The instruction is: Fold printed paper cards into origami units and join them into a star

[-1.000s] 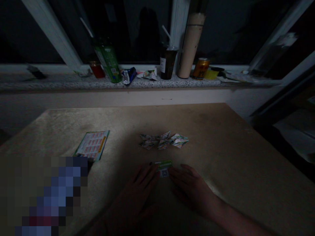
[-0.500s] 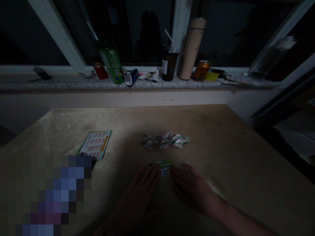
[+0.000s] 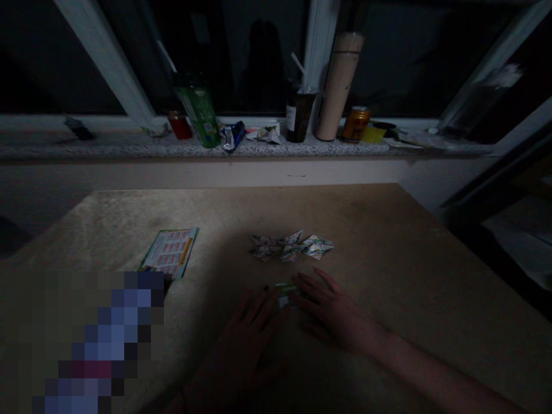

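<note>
A small green-and-white printed paper [image 3: 283, 301] lies on the table between my hands. My left hand [image 3: 250, 328] rests flat at its left edge, fingers stretched out. From the right, my right hand [image 3: 328, 307] reaches over the paper with its fingers spread, covering its right part. Dim light hides the exact contact of the fingertips. Just beyond my hands sit three folded paper pieces in a row: a left one [image 3: 264, 248], a middle one [image 3: 291, 246] and a right one [image 3: 318, 246], all with printed pointed flaps.
A printed calendar sheet [image 3: 172, 250] lies left on the brown table [image 3: 388, 241]. Along the stone windowsill [image 3: 259, 149] stand a green bottle [image 3: 202, 118], a dark cup with a straw [image 3: 298, 118], a tall pale flask [image 3: 339, 86] and an orange can [image 3: 356, 125]. A pixelated patch covers the lower left.
My right hand has shifted forward and left, its fingers spreading and now covering part of the paper. My left hand stays nearly in place.
</note>
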Demonstrator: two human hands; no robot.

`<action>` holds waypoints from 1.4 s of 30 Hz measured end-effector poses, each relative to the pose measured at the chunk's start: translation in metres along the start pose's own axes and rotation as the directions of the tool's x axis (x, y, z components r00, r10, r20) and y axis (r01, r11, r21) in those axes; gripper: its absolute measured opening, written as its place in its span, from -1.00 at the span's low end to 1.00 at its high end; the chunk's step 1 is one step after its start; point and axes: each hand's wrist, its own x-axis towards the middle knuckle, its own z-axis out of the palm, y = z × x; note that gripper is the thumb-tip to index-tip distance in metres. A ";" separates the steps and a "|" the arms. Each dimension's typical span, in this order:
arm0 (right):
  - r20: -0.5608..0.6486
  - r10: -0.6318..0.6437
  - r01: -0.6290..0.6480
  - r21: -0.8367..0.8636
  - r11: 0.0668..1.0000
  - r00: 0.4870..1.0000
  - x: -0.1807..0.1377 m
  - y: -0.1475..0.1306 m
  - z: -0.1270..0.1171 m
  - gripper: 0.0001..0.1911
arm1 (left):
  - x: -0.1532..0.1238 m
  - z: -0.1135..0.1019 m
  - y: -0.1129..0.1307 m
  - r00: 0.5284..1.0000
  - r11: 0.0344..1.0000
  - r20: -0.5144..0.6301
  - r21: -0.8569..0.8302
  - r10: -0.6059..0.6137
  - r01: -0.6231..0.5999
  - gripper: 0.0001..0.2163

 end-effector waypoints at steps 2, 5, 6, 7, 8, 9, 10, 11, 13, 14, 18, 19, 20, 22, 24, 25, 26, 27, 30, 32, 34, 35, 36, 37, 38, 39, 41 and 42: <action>0.010 -0.005 0.005 0.003 1.000 1.000 -0.001 -0.001 0.000 -0.45 | 0.000 0.000 0.000 1.000 1.000 -0.008 -0.003 0.013 -0.013 -0.31; 0.004 0.003 -0.003 0.012 1.000 1.000 -0.002 -0.002 -0.002 -0.47 | 0.000 -0.001 -0.001 0.999 0.999 0.002 -0.003 0.036 -0.036 -0.32; 0.006 0.007 -0.007 0.015 1.000 1.000 -0.002 -0.002 -0.003 -0.48 | 0.000 -0.002 -0.001 0.999 0.999 0.006 0.002 0.039 -0.039 -0.33; 0.011 0.011 -0.011 0.018 1.000 1.000 -0.002 -0.002 -0.003 -0.49 | 0.000 -0.002 -0.001 0.999 0.999 0.010 0.008 0.036 -0.036 -0.34; 0.018 0.013 -0.014 0.023 1.000 1.000 -0.002 -0.002 -0.004 -0.49 | 0.000 -0.002 -0.001 0.999 0.999 0.015 0.014 0.032 -0.032 -0.35; 0.026 0.014 -0.015 0.027 1.000 1.000 -0.002 -0.002 -0.004 -0.49 | 0.001 -0.003 -0.002 0.999 0.999 0.021 0.019 0.031 -0.032 -0.35; 0.031 0.014 -0.015 0.031 0.999 0.999 -0.002 -0.001 -0.004 -0.49 | 0.001 -0.003 -0.002 0.999 0.999 0.029 0.025 0.031 -0.032 -0.36; 0.034 0.015 -0.016 0.034 0.999 0.999 -0.002 -0.001 -0.003 -0.49 | 0.001 -0.003 -0.002 0.999 0.999 0.038 0.030 0.034 -0.035 -0.36; 0.024 0.017 -0.018 0.037 0.999 1.000 -0.002 0.000 -0.001 -0.49 | 0.002 -0.003 -0.003 0.998 0.998 0.047 0.044 0.033 -0.036 -0.37; 0.014 0.018 -0.019 0.036 0.999 1.000 -0.002 0.000 0.000 -0.50 | 0.002 -0.003 -0.003 0.998 0.998 0.050 0.050 0.034 -0.037 -0.37; -0.029 0.012 -0.011 0.015 1.000 1.000 -0.003 -0.001 0.002 -0.49 | 0.003 -0.003 -0.002 0.997 0.997 0.054 0.055 0.049 -0.052 -0.37; -0.040 0.010 -0.010 0.003 1.000 0.999 -0.003 -0.002 0.002 -0.49 | 0.003 -0.002 -0.002 0.997 0.997 0.052 0.049 0.055 -0.057 -0.37; -0.051 0.009 -0.009 -0.011 1.000 0.999 -0.003 -0.002 0.001 -0.49 | 0.003 -0.001 -0.001 0.997 0.997 0.046 0.041 0.060 -0.061 -0.37; -0.082 -0.003 -0.001 -0.041 0.999 0.997 -0.003 -0.004 0.001 -0.50 | 0.002 0.000 0.000 0.998 0.998 0.037 0.027 0.058 -0.059 -0.36; -0.100 -0.030 0.023 -0.067 0.997 0.994 -0.003 -0.005 0.000 -0.55 | 0.000 0.001 0.001 0.999 0.999 0.016 0.015 0.044 -0.045 -0.34; -0.103 -0.046 0.038 -0.076 0.996 0.994 -0.004 -0.005 0.000 -0.58 | -0.001 0.002 0.001 0.999 0.999 0.010 0.009 0.038 -0.038 -0.32; -0.100 -0.059 0.051 -0.080 0.995 0.993 -0.004 -0.006 0.000 -0.60 | -0.001 0.003 0.001 0.999 0.999 0.005 0.002 0.034 -0.034 -0.31; -0.094 -0.066 0.058 -0.082 0.995 0.993 -0.004 -0.006 0.000 -0.62 | -0.002 0.003 0.001 1.000 1.000 0.003 -0.005 0.031 -0.031 -0.30; -0.095 -0.072 0.064 -0.082 0.995 0.993 -0.004 -0.006 0.000 -0.62 | -0.003 0.004 0.001 1.000 0.999 0.005 -0.029 0.029 -0.028 -0.28; -0.098 -0.070 0.061 -0.089 0.994 0.993 -0.003 -0.006 -0.001 -0.61 | -0.003 0.004 0.001 0.999 0.999 0.009 -0.034 0.035 -0.035 -0.27; -0.089 -0.068 0.060 -0.093 0.994 0.994 -0.003 -0.006 -0.001 -0.61 | -0.002 0.004 0.000 0.999 0.999 0.022 -0.028 0.039 -0.038 -0.28; -0.082 -0.066 0.059 -0.090 0.994 0.994 -0.003 -0.006 -0.002 -0.62 | -0.001 0.004 0.000 0.999 0.999 0.035 -0.025 0.040 -0.039 -0.29; -0.079 -0.066 0.059 -0.085 0.995 0.995 -0.003 -0.006 -0.002 -0.62 | -0.001 0.004 0.000 0.998 0.999 0.047 -0.023 0.040 -0.039 -0.29; -0.081 -0.067 0.060 -0.078 0.995 0.994 -0.003 -0.005 -0.002 -0.63 | 0.000 0.003 0.000 0.997 0.999 0.062 -0.022 0.041 -0.039 -0.29; -0.094 -0.067 0.060 -0.072 0.996 0.993 -0.004 -0.005 -0.001 -0.64 | 0.001 0.003 0.000 0.996 0.999 0.074 -0.022 0.043 -0.041 -0.30; -0.119 -0.066 0.058 -0.069 0.996 0.991 -0.005 -0.005 -0.001 -0.64 | 0.001 0.003 -0.001 0.996 0.999 0.081 -0.022 0.046 -0.044 -0.31; -0.177 -0.063 0.051 -0.074 0.996 0.982 -0.006 -0.004 0.001 -0.66 | 0.001 0.002 -0.001 0.995 0.998 0.082 -0.024 0.056 -0.054 -0.31; -0.201 -0.062 0.047 -0.079 0.996 0.978 -0.007 -0.004 0.001 -0.67 | 0.001 0.002 -0.002 0.995 0.998 0.077 -0.024 0.057 -0.056 -0.30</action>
